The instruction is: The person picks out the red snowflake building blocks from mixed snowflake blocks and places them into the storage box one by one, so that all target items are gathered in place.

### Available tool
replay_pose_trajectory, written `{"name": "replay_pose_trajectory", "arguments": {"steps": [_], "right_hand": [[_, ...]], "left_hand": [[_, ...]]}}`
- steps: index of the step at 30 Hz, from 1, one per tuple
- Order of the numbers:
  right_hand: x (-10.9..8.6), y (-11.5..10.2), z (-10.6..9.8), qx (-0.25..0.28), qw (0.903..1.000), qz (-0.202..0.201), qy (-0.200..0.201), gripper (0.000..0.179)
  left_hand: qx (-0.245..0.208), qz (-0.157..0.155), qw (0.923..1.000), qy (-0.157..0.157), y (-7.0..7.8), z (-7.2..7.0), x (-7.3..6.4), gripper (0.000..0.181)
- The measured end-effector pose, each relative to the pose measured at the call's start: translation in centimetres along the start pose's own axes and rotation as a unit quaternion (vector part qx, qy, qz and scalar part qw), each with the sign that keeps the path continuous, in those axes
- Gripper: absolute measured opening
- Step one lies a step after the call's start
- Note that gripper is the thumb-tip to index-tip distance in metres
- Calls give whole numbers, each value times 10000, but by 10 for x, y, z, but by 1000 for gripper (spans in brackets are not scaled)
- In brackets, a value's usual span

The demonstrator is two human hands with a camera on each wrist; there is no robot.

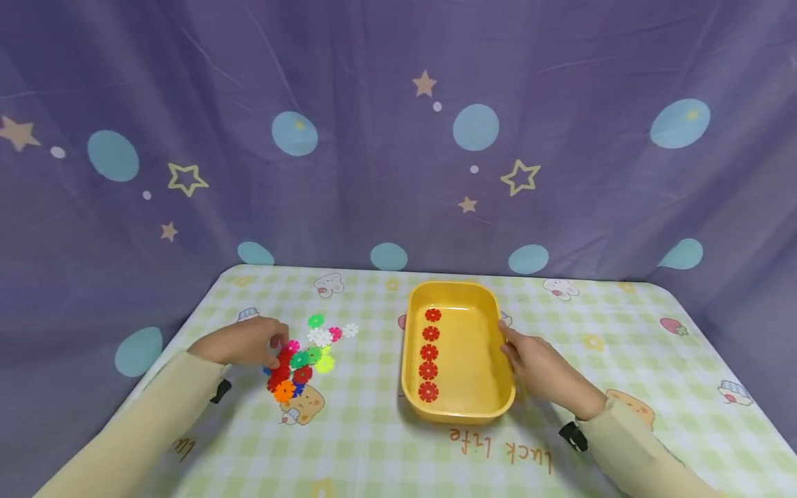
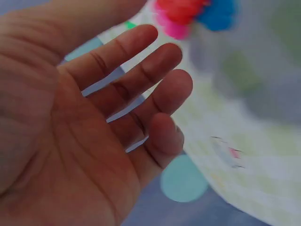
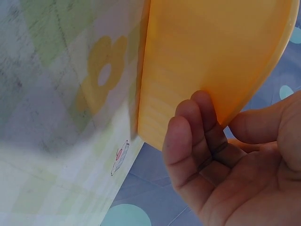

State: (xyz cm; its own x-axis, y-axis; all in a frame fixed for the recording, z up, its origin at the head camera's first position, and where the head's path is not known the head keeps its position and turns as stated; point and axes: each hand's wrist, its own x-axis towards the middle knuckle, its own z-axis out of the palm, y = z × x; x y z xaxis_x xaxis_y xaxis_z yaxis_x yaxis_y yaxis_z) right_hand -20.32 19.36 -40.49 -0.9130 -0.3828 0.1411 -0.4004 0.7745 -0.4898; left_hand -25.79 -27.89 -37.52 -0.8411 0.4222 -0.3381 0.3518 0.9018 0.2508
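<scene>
A yellow rectangular tray [image 1: 470, 360] sits on the desk [image 1: 361, 443], its long axis running from the near edge toward the far edge. In it, five red snowflake discs [image 1: 428, 353] lie flat in a row along the left wall, parallel to that axis. The right hand [image 1: 544, 366] pinches the tray's right rim, thumb above, fingers against the outer wall. The left hand [image 1: 249, 342] is at a multicoloured heap of discs [image 1: 300, 360] left of the tray, outer fingers loosely bent; whether it grips one, I cannot tell.
</scene>
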Motion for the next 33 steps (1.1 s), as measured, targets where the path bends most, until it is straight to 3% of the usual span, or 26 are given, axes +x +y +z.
{"name": "replay_pose_trajectory", "arguments": {"steps": [4,13,18,27,30,33], "right_hand": [[0,0,0,-29,10000,-36,24,46],[-1,-1,1,-91,9999,-78,108,45],[-1,0,2,-113,9999,-46,106,45],[1,2,4,-107,9999,9,49,46],[1,2,4,-109,9999,22,67,46],[0,2,4,-118,9999,6,93,46]], "left_hand": [[-287,-1,9995,130,-13,15,-8,29],[-584,726,9936,644,-20,28,-3,24],[-607,963,9896,877,-15,28,5,18],[-393,931,9805,1684,2,27,19,13],[-543,978,9790,1705,9,24,23,8],[-629,1170,9775,1637,15,23,27,16]]}}
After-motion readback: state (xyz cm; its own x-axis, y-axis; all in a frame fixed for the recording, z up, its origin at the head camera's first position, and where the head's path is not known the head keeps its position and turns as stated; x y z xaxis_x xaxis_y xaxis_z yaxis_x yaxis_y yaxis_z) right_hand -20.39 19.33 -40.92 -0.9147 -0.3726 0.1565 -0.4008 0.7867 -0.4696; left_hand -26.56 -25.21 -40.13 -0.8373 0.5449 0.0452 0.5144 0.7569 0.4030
